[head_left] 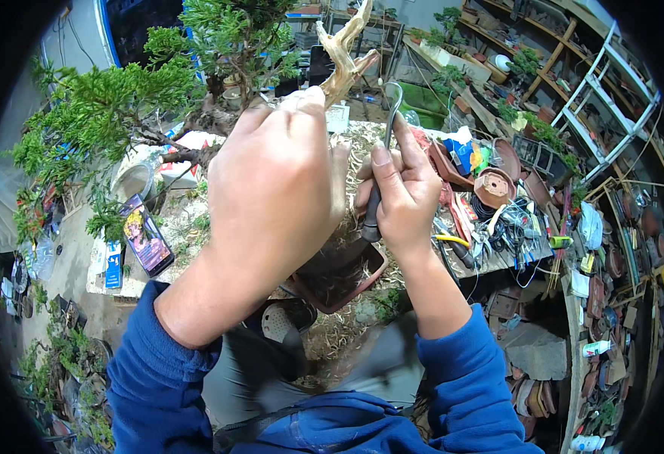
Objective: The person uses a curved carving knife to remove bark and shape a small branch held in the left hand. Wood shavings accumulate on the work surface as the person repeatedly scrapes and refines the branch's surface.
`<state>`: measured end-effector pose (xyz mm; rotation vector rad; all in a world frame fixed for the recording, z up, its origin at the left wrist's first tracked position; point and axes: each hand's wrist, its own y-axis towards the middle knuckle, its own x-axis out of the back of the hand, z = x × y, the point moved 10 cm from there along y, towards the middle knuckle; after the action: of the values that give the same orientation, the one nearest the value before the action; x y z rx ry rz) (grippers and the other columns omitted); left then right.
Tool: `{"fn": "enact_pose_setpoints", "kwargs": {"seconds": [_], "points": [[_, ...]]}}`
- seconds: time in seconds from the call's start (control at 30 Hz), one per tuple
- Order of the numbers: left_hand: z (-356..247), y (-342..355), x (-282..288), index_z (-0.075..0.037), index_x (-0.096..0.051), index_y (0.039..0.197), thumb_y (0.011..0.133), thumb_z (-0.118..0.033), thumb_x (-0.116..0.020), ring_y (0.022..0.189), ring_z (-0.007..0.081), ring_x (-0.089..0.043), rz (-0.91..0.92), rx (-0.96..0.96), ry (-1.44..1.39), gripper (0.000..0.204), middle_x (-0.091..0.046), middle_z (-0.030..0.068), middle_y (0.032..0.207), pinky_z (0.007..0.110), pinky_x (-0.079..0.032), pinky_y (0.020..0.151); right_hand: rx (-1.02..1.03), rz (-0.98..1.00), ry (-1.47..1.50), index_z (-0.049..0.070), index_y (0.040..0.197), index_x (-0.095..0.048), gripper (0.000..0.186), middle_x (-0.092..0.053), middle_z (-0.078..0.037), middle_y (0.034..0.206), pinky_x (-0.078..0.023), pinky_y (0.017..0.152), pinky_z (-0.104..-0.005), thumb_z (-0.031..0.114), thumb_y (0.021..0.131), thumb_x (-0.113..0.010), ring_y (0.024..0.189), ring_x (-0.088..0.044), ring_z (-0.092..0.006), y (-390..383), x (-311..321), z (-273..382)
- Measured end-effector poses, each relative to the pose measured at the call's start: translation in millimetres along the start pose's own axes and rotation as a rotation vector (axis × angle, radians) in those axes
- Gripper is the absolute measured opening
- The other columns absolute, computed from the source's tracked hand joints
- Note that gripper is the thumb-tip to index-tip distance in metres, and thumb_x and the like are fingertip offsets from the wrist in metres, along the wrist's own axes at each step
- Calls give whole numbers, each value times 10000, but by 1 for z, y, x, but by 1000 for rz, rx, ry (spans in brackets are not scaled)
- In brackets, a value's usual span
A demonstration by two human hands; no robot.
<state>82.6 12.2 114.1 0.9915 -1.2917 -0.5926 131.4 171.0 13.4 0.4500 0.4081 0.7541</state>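
My left hand [268, 189] is closed at the base of a pale, twisting deadwood branch [343, 57] that rises above my knuckles; its exact grip is hidden behind the hand. My right hand [404, 197] grips a metal tool [385, 136] with a dark handle and a bent, hooked upper end, my thumb along its shaft. A juniper bonsai [105, 106] with green foliage fills the upper left. Below my hands is a brownish rectangular pot [358, 284] with shavings in it.
A phone [147, 238] lies on the worktable [181, 212] at left. Clay pots [494, 185], cables and pliers [449, 240] crowd its right side. A white ladder [604, 98] and cluttered wooden shelves [551, 60] stand at right. Wood shavings lie on the ground.
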Motion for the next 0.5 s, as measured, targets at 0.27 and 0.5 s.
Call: {"fn": "enact_pose_setpoints", "kwargs": {"seconds": [0.27,0.5], "points": [[0,-6,5,73,-560,1401,886,-86,-775,1205,355,-671,-473,127,-333,580,-585,279,1417,401,-550,975,575,112,-608,-70,1478,-509,516,-752,-205,1054,-573,723,-285,98,1008,-642,805,-742,-166,-26,-25,99],[32,15,-27,15,-581,1294,914,-42,-744,920,241,-773,-472,399,-767,417,-779,163,982,309,-586,784,387,324,-741,-70,1415,-584,503,-723,-275,1146,-569,855,-326,-31,916,-634,939,-772,-283,-9,-36,115]]}}
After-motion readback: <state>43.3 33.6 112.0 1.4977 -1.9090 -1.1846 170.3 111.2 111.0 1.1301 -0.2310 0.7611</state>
